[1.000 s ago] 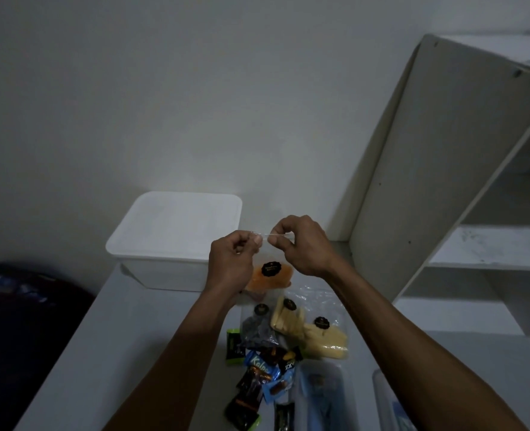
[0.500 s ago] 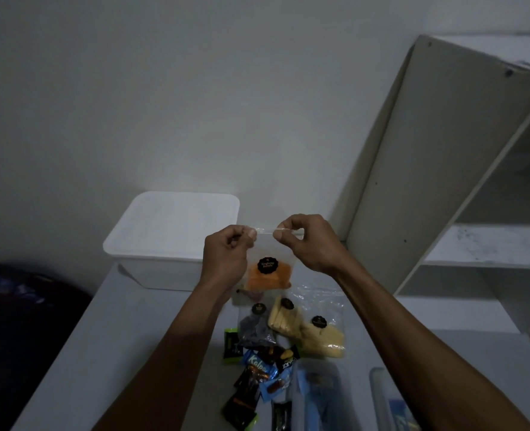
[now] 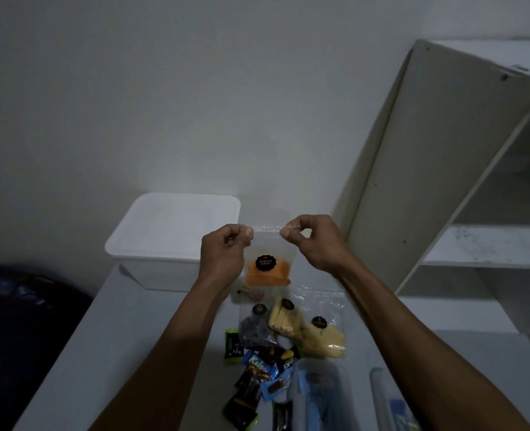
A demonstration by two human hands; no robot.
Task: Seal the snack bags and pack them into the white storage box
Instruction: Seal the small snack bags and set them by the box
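I hold a clear zip bag of orange snacks (image 3: 268, 270) up in the air by its top edge. My left hand (image 3: 225, 253) pinches the top left corner and my right hand (image 3: 312, 241) pinches the top right part of the strip. The bag carries a round black label. Behind my left hand stands the white storage box (image 3: 167, 241) with its lid on. Below the held bag, on the table, lie a bag of dark snacks (image 3: 257, 326), a bag of pale sticks (image 3: 284, 317) and a bag of yellow snacks (image 3: 323, 335).
Several small wrapped candies (image 3: 257, 374) lie scattered near the table's front. Two clear plastic containers (image 3: 319, 396) stand at the bottom edge. A white shelf unit (image 3: 463, 188) rises on the right. A dark patterned cloth (image 3: 15, 321) lies left of the table.
My hands have moved apart along the top of the orange snack bag, the right one sliding right. The bag hangs a little higher and flatter than before.
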